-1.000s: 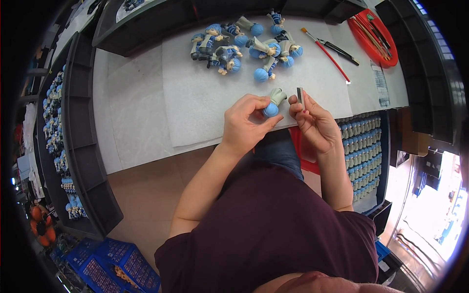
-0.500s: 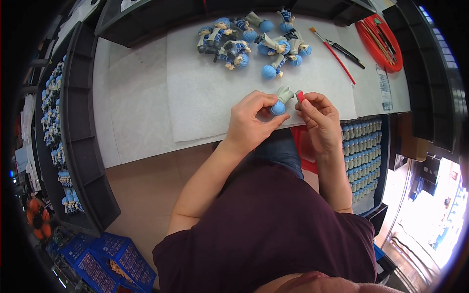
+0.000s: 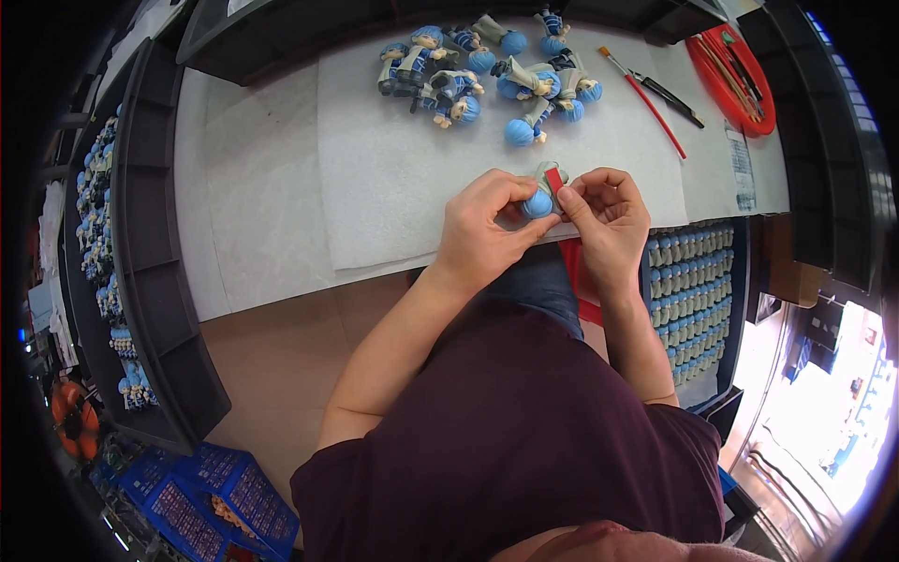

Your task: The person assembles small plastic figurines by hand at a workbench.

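Between the thumb and fingers of my left hand point(image 3: 484, 217) is a small figurine point(image 3: 537, 203) with a round blue head and a pale grey-green cloaked body. My right hand point(image 3: 609, 217) pinches a small flat red strip point(image 3: 554, 179), which lies against or just in front of the figurine's body; whether they touch I cannot tell. Both hands are just above the table's near edge. Beyond them, a loose pile of similar blue-haired figurines point(image 3: 531, 86) lies on a white sheet point(image 3: 375, 187), some on their sides.
A red-handled brush point(image 3: 646, 103) and a black pen-like tool point(image 3: 667, 98) lie at right, near a red tray point(image 3: 770, 114) of tools. Rows of figurines point(image 3: 691, 290) fill a bin at lower right. A black rack point(image 3: 154, 215) stands at left, with blue crates point(image 3: 220, 487) below.
My right hand has shifted left, bringing the red strip from beside the figurine onto or right in front of its body. My left hand keeps its hold, almost still.
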`<state>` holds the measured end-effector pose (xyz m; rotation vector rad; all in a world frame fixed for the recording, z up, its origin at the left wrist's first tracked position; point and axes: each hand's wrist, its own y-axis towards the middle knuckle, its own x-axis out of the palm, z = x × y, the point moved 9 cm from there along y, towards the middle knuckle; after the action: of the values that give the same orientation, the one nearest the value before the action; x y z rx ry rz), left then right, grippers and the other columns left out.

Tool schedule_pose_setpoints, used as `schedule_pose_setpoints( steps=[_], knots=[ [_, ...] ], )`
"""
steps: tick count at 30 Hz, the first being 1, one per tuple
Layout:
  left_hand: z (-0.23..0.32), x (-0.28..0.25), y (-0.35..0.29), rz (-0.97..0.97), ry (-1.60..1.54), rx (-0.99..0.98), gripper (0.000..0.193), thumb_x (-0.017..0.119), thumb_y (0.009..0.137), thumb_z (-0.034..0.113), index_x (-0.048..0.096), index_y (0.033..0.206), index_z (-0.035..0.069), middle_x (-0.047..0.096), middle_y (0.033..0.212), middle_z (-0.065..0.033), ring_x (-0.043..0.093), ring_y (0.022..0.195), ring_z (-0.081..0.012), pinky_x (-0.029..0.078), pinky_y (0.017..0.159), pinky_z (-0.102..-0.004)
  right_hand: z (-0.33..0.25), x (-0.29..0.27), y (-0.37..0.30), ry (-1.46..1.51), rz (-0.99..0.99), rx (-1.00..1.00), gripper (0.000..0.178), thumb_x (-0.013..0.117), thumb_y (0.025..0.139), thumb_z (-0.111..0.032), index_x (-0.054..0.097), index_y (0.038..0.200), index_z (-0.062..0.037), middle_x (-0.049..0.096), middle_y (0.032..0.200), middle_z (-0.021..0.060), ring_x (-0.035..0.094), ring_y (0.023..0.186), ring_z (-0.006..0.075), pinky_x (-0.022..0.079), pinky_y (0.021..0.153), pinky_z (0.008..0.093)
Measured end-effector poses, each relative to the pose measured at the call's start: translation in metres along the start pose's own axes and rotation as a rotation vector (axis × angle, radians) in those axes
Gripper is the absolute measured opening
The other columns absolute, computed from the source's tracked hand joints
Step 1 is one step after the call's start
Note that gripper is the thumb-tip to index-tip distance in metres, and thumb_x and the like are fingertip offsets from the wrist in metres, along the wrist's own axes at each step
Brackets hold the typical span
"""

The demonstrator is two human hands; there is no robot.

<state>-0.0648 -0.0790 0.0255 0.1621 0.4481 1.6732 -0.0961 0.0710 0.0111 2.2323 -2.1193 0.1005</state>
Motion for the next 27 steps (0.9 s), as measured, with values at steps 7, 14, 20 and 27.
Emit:
schedule_pose_setpoints(
  steps=[7, 14, 20, 27],
  knots=[
    [0.004, 0.001, -0.001, 0.013, 0.038, 0.062, 0.027, 0.078, 0.064, 0.0, 0.061, 0.084, -0.004, 0.062, 0.086, -0.011, 0.061, 0.072, -0.013, 0.051, 0.059, -0.0219, -0.006, 0.007, 0.0, -0.068, 0.032, -0.118, 0.029, 0.063, 0.078, 0.007, 0.038, 0.092, -0.0009, 0.059, 0.081, 0.0115, 0.057, 0.07, 0.0101, 0.049, 0.06, 0.0215],
    [0.002, -0.001, 0.0, 0.021, -0.008, -0.016, 0.027, 0.078, 0.064, 0.0, 0.06, 0.082, -0.005, 0.063, 0.086, -0.0118, 0.062, 0.073, -0.0131, 0.051, 0.059, -0.0226, -0.006, 0.009, 0.005, -0.047, -0.009, -0.1, 0.033, 0.063, 0.078, 0.007, 0.034, 0.091, -0.0029, 0.059, 0.079, 0.0113, 0.056, 0.069, 0.0092, 0.048, 0.058, 0.0212],
    [0.001, -0.002, 0.001, 0.029, -0.011, -0.028, 0.027, 0.079, 0.064, 0.002, 0.061, 0.082, -0.005, 0.063, 0.085, -0.0109, 0.061, 0.07, -0.0117, 0.051, 0.06, -0.0221, -0.006, 0.007, 0.005, -0.039, -0.018, -0.095, 0.033, 0.063, 0.077, 0.008, 0.034, 0.088, -0.0032, 0.059, 0.075, 0.0106, 0.056, 0.069, 0.0086, 0.048, 0.057, 0.0211],
    [-0.002, -0.001, 0.0, 0.032, -0.041, -0.069, 0.026, 0.079, 0.063, 0.002, 0.061, 0.082, -0.004, 0.063, 0.084, -0.0098, 0.061, 0.07, -0.0106, 0.049, 0.059, -0.0212, -0.003, 0.007, 0.003, -0.036, -0.033, -0.091, 0.033, 0.063, 0.076, 0.008, 0.034, 0.086, -0.0037, 0.06, 0.075, 0.0105, 0.056, 0.068, 0.0077, 0.048, 0.057, 0.0212]
  ],
)
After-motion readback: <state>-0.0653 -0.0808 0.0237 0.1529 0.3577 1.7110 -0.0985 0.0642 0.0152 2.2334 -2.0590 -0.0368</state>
